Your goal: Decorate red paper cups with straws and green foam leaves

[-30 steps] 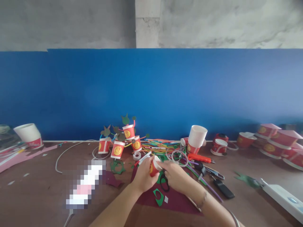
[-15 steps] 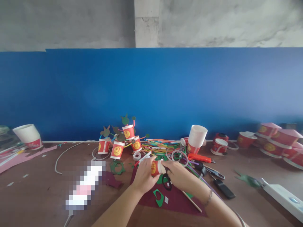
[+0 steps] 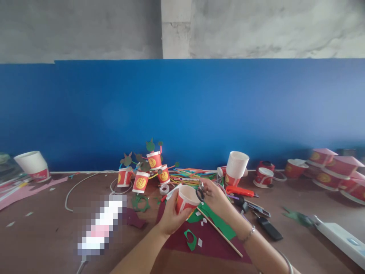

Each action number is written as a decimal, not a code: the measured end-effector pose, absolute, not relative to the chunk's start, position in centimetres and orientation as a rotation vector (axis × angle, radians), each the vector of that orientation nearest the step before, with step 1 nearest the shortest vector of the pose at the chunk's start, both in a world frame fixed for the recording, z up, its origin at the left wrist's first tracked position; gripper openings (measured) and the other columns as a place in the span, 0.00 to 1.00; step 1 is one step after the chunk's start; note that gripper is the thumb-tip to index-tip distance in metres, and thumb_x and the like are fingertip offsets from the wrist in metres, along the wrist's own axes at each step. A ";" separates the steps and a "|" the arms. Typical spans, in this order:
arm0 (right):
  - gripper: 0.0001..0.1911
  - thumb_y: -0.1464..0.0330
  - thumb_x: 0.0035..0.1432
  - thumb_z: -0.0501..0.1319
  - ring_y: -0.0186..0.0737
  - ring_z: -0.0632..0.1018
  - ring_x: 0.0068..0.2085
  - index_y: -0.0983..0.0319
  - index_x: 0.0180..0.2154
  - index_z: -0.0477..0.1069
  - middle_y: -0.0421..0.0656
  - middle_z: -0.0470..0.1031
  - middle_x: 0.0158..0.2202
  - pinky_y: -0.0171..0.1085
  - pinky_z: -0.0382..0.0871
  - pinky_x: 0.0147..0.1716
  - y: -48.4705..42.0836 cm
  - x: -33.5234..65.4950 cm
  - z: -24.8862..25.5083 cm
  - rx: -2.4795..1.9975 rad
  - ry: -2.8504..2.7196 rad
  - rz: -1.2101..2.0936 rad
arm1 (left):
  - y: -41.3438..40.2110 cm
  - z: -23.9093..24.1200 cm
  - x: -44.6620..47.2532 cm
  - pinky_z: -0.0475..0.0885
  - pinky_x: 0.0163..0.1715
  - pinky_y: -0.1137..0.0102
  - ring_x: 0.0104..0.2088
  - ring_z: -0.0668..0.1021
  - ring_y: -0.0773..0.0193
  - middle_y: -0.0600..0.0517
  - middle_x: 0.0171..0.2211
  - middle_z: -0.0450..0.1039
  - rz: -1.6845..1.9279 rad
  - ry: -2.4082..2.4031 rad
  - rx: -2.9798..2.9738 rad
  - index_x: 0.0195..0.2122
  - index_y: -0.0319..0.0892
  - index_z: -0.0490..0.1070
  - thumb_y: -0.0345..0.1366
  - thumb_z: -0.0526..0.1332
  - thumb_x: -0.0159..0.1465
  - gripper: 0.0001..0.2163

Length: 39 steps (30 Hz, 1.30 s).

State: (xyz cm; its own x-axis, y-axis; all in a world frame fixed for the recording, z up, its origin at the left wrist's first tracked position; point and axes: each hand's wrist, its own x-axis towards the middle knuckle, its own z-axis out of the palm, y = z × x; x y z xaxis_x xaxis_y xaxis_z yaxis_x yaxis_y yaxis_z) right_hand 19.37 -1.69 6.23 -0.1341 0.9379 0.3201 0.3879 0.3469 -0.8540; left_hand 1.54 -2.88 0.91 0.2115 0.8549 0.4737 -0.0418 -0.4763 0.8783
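Note:
My left hand (image 3: pixel 170 220) is wrapped round a red and white paper cup (image 3: pixel 188 195), its open mouth tilted up toward me. Black-handled scissors (image 3: pixel 200 195) are in the fingers of my right hand (image 3: pixel 213 198), close by the cup's right rim; the blades are mostly hidden. Below the hands lie a dark red paper sheet (image 3: pixel 179 238), a green paper piece with a round hole (image 3: pixel 194 243), small white scraps (image 3: pixel 200 242) and a thin wooden stick (image 3: pixel 225 236).
Cup figures with green paper heads (image 3: pixel 140 182) stand at the back left. Behind my hands are coloured strips (image 3: pixel 188 175), stacked white cups (image 3: pixel 237 165) and an orange utility knife (image 3: pixel 241 191). A black key fob (image 3: pixel 269 227) and a white power strip (image 3: pixel 342 239) lie right.
The cup has turned from lying sideways to mouth-up. My right hand with the scissors has moved up to its rim, uncovering more of the green paper and stick.

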 end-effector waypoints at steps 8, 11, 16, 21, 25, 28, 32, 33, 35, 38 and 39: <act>0.19 0.67 0.52 0.55 0.33 0.62 0.22 0.64 0.47 0.65 0.33 0.58 0.20 0.31 0.56 0.23 -1.7 18.9 4.9 -1.286 -1.718 0.682 | -2.9 0.6 1.9 0.67 0.52 0.56 0.51 0.72 0.50 0.41 0.51 0.67 1.385 1.111 1.852 0.62 0.40 0.49 0.38 0.70 0.47 0.44; 0.19 0.70 0.51 0.53 0.33 0.64 0.23 0.65 0.47 0.64 0.34 0.60 0.21 0.31 0.58 0.24 -1.4 18.9 4.7 -1.280 -1.736 0.658 | -2.9 1.1 2.1 0.69 0.49 0.57 0.49 0.73 0.51 0.42 0.49 0.69 1.470 1.286 1.853 0.57 0.40 0.56 0.37 0.69 0.48 0.36; 0.22 0.75 0.52 0.51 0.37 0.70 0.28 0.65 0.50 0.64 0.39 0.68 0.25 0.33 0.62 0.29 -0.8 20.3 5.1 -1.467 -1.883 0.466 | -2.3 1.5 1.8 0.72 0.42 0.63 0.41 0.77 0.57 0.47 0.41 0.74 1.551 1.266 1.617 0.49 0.40 0.63 0.37 0.63 0.52 0.23; 0.26 0.82 0.49 0.50 0.45 0.76 0.41 0.67 0.52 0.66 0.50 0.76 0.38 0.36 0.63 0.37 -0.9 21.4 5.0 -1.871 -2.207 0.269 | -1.5 1.2 1.6 0.74 0.37 0.67 0.38 0.78 0.58 0.47 0.39 0.76 1.540 1.075 1.281 0.48 0.39 0.65 0.41 0.62 0.53 0.22; 0.23 0.82 0.49 0.52 0.52 0.73 0.48 0.66 0.47 0.71 0.55 0.73 0.45 0.41 0.63 0.43 -1.6 20.7 5.8 -2.008 -2.253 -0.132 | -1.3 0.9 1.6 0.73 0.39 0.67 0.40 0.78 0.56 0.45 0.40 0.76 1.542 1.046 1.213 0.45 0.38 0.67 0.43 0.63 0.51 0.22; 0.14 0.76 0.56 0.52 0.52 0.74 0.48 0.66 0.41 0.74 0.55 0.74 0.43 0.41 0.64 0.43 -2.5 19.8 6.9 -2.003 -2.255 -0.154 | -1.2 0.6 1.6 0.73 0.38 0.66 0.38 0.78 0.58 0.47 0.40 0.74 1.586 1.103 1.233 0.47 0.40 0.63 0.40 0.64 0.51 0.23; 0.11 0.75 0.52 0.57 0.52 0.79 0.42 0.65 0.37 0.74 0.52 0.78 0.38 0.39 0.68 0.36 -3.9 18.7 7.5 -2.095 -2.467 0.213 | -1.0 0.4 1.7 0.72 0.42 0.64 0.41 0.77 0.58 0.46 0.42 0.70 1.707 1.168 1.346 0.46 0.42 0.58 0.36 0.67 0.49 0.25; 0.13 0.77 0.49 0.58 0.53 0.79 0.42 0.66 0.39 0.74 0.53 0.78 0.39 0.40 0.68 0.36 -4.2 18.4 7.4 -2.106 -2.503 0.230 | -1.0 0.4 1.8 0.72 0.42 0.63 0.40 0.77 0.58 0.46 0.42 0.70 1.722 1.169 1.363 0.46 0.42 0.57 0.36 0.67 0.49 0.25; 0.19 0.81 0.46 0.59 0.54 0.78 0.44 0.69 0.43 0.71 0.56 0.78 0.40 0.40 0.68 0.36 -4.5 17.8 7.1 -2.129 -2.533 0.227 | -1.0 0.3 1.8 0.72 0.41 0.63 0.39 0.77 0.58 0.46 0.41 0.70 1.741 1.165 1.397 0.45 0.42 0.57 0.35 0.67 0.49 0.25; 0.27 0.83 0.44 0.59 0.57 0.78 0.44 0.72 0.50 0.66 0.59 0.77 0.39 0.41 0.67 0.35 -4.7 17.3 6.7 -2.158 -2.533 0.225 | -1.1 0.3 1.8 0.71 0.43 0.62 0.40 0.77 0.57 0.46 0.41 0.70 1.747 1.182 1.482 0.46 0.41 0.58 0.35 0.67 0.49 0.25; 0.29 0.84 0.44 0.59 0.57 0.78 0.43 0.72 0.51 0.64 0.59 0.77 0.39 0.41 0.67 0.34 -4.7 17.3 6.7 -2.150 -2.531 0.231 | -1.1 0.3 1.8 0.71 0.44 0.62 0.41 0.76 0.57 0.45 0.42 0.70 1.739 1.185 1.510 0.47 0.41 0.58 0.34 0.67 0.50 0.26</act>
State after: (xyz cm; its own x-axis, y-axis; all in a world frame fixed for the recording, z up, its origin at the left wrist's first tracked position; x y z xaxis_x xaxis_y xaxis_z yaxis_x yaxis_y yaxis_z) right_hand 17.35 -4.67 6.65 -0.1558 0.9605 -0.2308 0.9864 0.1638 0.0156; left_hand 1.80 -1.07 0.25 -0.2222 0.8459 0.4848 0.1415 -0.4639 0.8745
